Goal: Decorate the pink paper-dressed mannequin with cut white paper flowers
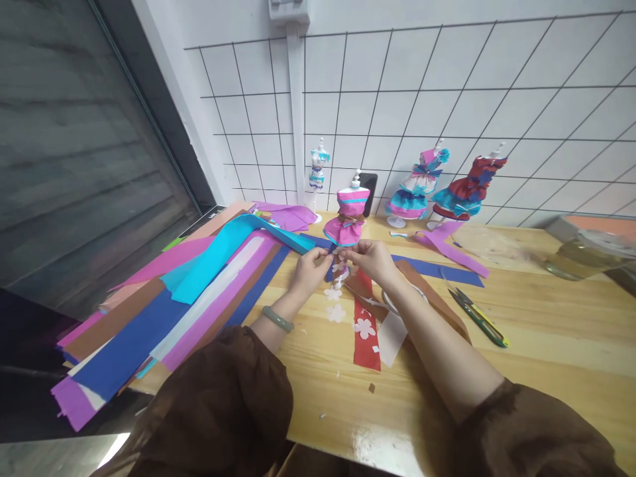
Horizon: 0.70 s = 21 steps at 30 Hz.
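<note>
One miniature dress form in a pink outfit [352, 212] stands on the wooden table [308, 358], toward the gridded wall [338, 112], with both hands directly before its hem. The left hand [312, 268] and the right hand [375, 260] are closed to narrow fingertip grips and appear to share a small piece [338, 258], whose exact shape cannot be told. For good control, grip only the edges, keep light, even tension, and brace the wrists so that neither hand knocks the form. Avoid hard pulling; thin material could crease or tear. Loose flower cutouts [336, 313] lie just below the hands; keep sleeves off them. Beside these is a red strip [368, 354] bearing another flower. Farther right, thread snips [479, 320] lie untouched, while a fanned stack of colored strips [124, 338] covers the table's left side.
</note>
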Each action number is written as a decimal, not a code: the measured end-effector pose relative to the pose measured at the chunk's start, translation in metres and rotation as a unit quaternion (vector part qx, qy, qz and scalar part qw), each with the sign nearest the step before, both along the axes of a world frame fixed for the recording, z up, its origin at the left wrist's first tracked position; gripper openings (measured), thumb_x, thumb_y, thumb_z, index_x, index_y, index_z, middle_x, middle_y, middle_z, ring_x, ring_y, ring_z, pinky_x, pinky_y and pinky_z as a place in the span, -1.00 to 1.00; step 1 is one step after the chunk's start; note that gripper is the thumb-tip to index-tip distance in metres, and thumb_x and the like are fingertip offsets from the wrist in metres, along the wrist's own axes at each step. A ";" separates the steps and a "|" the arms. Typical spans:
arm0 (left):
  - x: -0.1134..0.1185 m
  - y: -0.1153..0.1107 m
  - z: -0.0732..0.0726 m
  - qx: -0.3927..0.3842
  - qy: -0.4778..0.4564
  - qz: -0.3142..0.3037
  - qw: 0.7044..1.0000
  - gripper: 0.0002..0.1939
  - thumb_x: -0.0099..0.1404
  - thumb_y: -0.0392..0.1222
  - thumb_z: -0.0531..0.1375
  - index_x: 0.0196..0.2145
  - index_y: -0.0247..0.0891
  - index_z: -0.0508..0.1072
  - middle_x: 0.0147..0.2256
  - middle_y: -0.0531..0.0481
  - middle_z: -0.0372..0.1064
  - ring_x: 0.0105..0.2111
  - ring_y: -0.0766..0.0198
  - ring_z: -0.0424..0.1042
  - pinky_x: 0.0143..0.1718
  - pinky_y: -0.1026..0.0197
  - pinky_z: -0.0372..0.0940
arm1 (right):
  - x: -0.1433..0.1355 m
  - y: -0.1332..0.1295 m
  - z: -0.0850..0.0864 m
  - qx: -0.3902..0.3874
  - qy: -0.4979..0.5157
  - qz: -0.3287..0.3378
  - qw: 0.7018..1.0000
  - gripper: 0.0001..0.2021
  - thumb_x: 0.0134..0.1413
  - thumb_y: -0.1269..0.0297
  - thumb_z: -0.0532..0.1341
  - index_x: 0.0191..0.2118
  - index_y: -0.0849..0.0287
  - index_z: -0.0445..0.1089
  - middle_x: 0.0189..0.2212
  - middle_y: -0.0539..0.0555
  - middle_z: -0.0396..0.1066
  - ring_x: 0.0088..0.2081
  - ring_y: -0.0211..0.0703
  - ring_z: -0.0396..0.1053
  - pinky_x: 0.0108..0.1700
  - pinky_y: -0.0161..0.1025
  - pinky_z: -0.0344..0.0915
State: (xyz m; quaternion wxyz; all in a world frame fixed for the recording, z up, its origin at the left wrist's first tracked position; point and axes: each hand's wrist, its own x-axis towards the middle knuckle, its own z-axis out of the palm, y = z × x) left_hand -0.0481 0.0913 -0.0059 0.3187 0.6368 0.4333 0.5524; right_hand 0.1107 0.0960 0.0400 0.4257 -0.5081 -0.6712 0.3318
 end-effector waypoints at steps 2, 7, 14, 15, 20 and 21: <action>0.000 0.000 0.000 -0.003 0.002 0.009 1.000 -0.85 0.15 -0.13 0.14 -0.44 -0.27 0.39 -0.41 0.04 0.40 -0.34 0.30 0.38 -0.27 0.27 0.25 | 0.000 0.004 -0.004 0.007 -0.002 -0.015 1.000 -0.71 -0.21 0.05 0.27 -0.56 0.22 0.40 -0.67 0.03 0.38 -0.68 -0.29 0.20 -0.62 -0.33 0.08; 0.002 -0.001 0.001 -0.015 -0.007 0.027 0.999 -0.88 0.11 -0.15 0.17 -0.46 -0.27 0.40 -0.46 0.06 0.39 -0.37 0.29 0.37 -0.30 0.27 0.26 | 0.000 0.010 -0.009 0.028 -0.007 -0.048 0.998 -0.74 -0.22 0.11 0.26 -0.58 0.22 0.34 -0.69 -0.01 0.32 -0.66 -0.30 0.19 -0.60 -0.35 0.06; 0.003 -0.002 0.003 -0.015 -0.009 0.033 0.999 -0.88 0.10 -0.16 0.18 -0.50 -0.27 0.39 -0.48 0.07 0.38 -0.39 0.30 0.36 -0.32 0.28 0.26 | 0.000 0.013 -0.010 0.042 -0.016 -0.067 0.997 -0.76 -0.24 0.14 0.27 -0.56 0.22 0.31 -0.68 -0.04 0.27 -0.63 -0.32 0.16 -0.58 -0.35 0.02; 0.003 -0.002 0.003 -0.015 -0.010 0.032 0.999 -0.88 0.10 -0.16 0.18 -0.50 -0.27 0.39 -0.48 0.07 0.38 -0.39 0.29 0.36 -0.32 0.28 0.26 | 0.000 0.013 -0.010 0.041 -0.017 -0.067 0.997 -0.76 -0.24 0.14 0.27 -0.57 0.22 0.31 -0.68 -0.04 0.27 -0.63 -0.32 0.16 -0.58 -0.35 0.02; 0.002 0.000 0.002 -0.005 -0.006 0.012 1.000 -0.89 0.12 -0.18 0.16 -0.46 -0.27 0.39 -0.45 0.05 0.39 -0.36 0.29 0.37 -0.28 0.26 0.26 | 0.001 0.012 -0.011 0.024 -0.008 -0.050 0.998 -0.73 -0.26 0.10 0.29 -0.57 0.20 0.29 -0.66 -0.04 0.29 -0.62 -0.30 0.18 -0.57 -0.34 0.04; 0.002 0.000 0.001 -0.004 -0.005 0.007 1.000 -0.89 0.13 -0.18 0.15 -0.45 -0.27 0.39 -0.44 0.04 0.39 -0.35 0.28 0.38 -0.27 0.26 0.26 | 0.001 0.012 -0.010 0.016 0.004 -0.041 0.999 -0.73 -0.28 0.10 0.30 -0.56 0.19 0.30 -0.65 -0.04 0.30 -0.61 -0.29 0.19 -0.56 -0.34 0.06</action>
